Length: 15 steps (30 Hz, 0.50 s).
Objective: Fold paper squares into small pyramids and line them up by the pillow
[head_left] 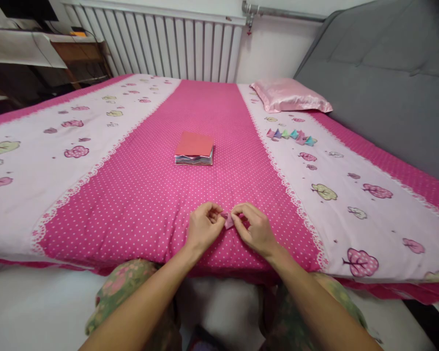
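Note:
Between my two hands is a small folded piece of pink paper, close to the near edge of the bed. My left hand pinches its left side between thumb and fingers. On the other side my right hand grips it the same way, and the fingertips cover part of the paper. Farther off on the bedspread lies a stack of square paper with a red-orange sheet on top. To the right sits a row of several small folded paper figures in pink, purple, green and blue.
The bed has a pink dotted and white tree-print bedspread. A shiny pink pillow lies at the back right, beside a grey padded headboard. Behind the bed runs a white radiator. A desk with a monitor stands back left.

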Each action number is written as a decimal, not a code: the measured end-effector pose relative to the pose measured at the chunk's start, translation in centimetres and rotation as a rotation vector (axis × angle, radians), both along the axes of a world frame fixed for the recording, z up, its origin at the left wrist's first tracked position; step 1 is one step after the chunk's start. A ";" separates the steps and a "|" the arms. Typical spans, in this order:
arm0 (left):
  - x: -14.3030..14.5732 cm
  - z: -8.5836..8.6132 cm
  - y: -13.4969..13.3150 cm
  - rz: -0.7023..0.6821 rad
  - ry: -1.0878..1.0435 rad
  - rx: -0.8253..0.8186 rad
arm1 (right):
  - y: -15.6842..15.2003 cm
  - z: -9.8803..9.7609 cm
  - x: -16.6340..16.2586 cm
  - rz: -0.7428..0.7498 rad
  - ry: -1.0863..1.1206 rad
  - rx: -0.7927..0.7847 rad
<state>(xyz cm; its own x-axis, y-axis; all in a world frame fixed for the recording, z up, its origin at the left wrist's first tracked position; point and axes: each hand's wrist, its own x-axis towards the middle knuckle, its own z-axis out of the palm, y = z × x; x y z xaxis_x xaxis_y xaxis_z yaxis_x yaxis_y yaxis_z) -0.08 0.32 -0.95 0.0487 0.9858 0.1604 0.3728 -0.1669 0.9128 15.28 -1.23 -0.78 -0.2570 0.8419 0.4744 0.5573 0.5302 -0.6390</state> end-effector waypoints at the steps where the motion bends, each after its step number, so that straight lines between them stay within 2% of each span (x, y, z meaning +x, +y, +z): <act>1: 0.0 -0.1 0.1 0.014 0.000 -0.002 | 0.0 0.0 0.0 -0.005 0.002 0.001; 9: -0.8 0.1 0.7 0.111 -0.024 0.006 | 0.3 -0.1 0.6 -0.037 -0.019 -0.019; 15: -1.1 0.4 0.6 0.140 0.191 0.056 | 0.5 -0.3 1.0 -0.051 -0.131 -0.012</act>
